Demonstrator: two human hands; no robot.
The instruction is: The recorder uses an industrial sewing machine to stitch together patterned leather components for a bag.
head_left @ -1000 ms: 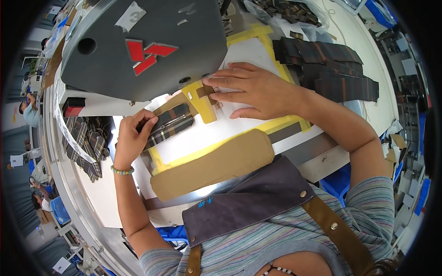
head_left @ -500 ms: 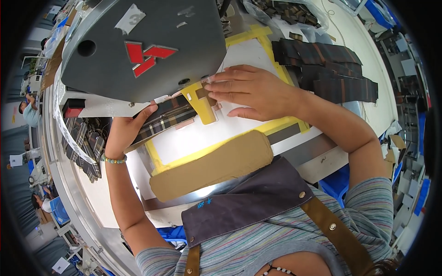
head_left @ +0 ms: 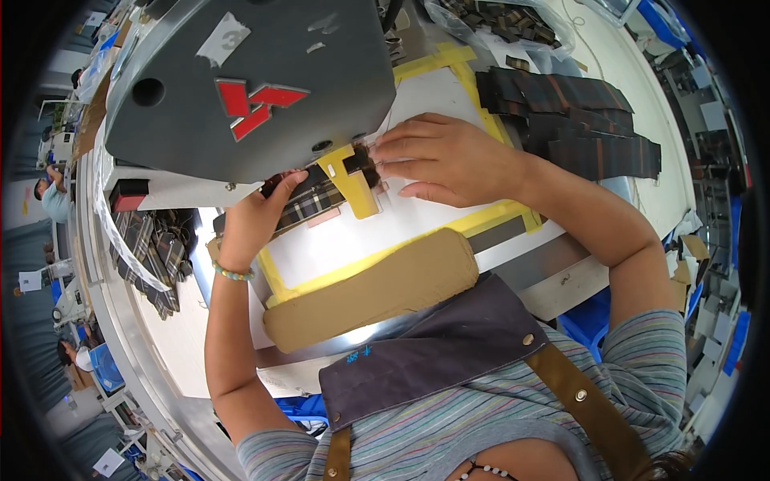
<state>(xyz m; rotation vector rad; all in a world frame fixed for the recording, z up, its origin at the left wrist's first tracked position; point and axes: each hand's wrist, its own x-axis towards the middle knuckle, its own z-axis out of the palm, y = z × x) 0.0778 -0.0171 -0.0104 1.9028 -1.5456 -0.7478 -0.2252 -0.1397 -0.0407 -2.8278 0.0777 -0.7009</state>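
A plaid fabric strip (head_left: 314,207), dark with pale lines, lies slantwise on the white work surface (head_left: 321,256) below the grey machine head (head_left: 321,88). My left hand (head_left: 255,223) grips its left part, thumb on top; the other fingers are mostly hidden by the machine head and the cloth. A yellow T-shaped plate (head_left: 354,188) crosses over the strip. On its right side, a dark end of the cloth shows next to my right hand (head_left: 449,160). That hand lies flat, fingers stretched out and their tips close to the cloth.
Yellow tape (head_left: 377,268) borders the work surface, with a padded brown bar (head_left: 373,289) along its near edge. Stacked dark plaid strips (head_left: 589,120) lie at the right. More plaid pieces (head_left: 156,256) hang at the left; a plastic bag of cut pieces (head_left: 513,24) stands behind.
My left hand has moved right along the strip, toward the yellow plate, and less of the strip shows. My right hand has shifted slightly right, its fingers still extended.
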